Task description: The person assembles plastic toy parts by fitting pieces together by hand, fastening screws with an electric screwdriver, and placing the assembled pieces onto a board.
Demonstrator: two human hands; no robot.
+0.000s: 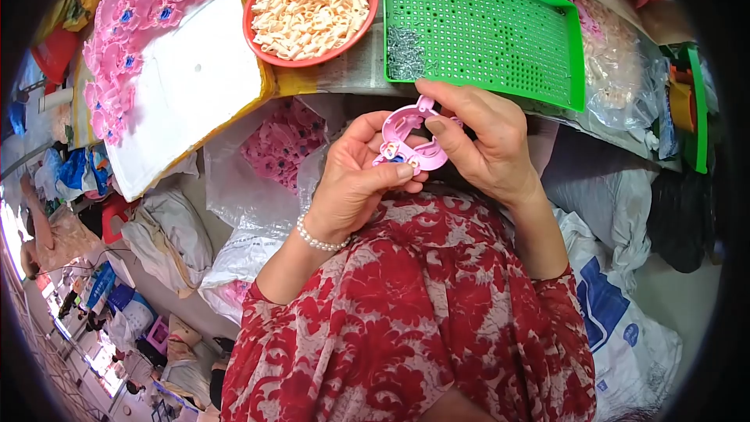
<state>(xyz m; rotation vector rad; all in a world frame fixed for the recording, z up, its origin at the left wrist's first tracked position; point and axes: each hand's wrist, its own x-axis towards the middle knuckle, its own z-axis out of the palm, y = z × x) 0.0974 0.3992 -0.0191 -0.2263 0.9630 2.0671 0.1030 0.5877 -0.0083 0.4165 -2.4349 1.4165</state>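
Beads (318,244) circle the wrist of the left hand (355,168), whose grip is clamped on a pink plastic loop (431,162) in front of the person's lap. The left thumb presses on the loop's lower end, beside a small blue-and-white decoration, and the other fingers support it from behind. The right hand (491,139) has its grip closed on the upper right of the same loop, with the thumb over the rim and the forefinger bent at the top tab. Whether anything small sits under that thumb cannot be told.

On the tabletop (363,53) ahead, a green tray (500,39) stands just beyond the right hand, with small metal parts (405,55) heaped in its near left corner. To its left, a red bowl (249,23) holds many cream pieces (308,12). Farther left, pink flower shapes (125,55) with blue centres lie along the far left side of a white board (187,78). Below the tabletop edge, a clear bag (230,176) holds more pink pieces (281,141).
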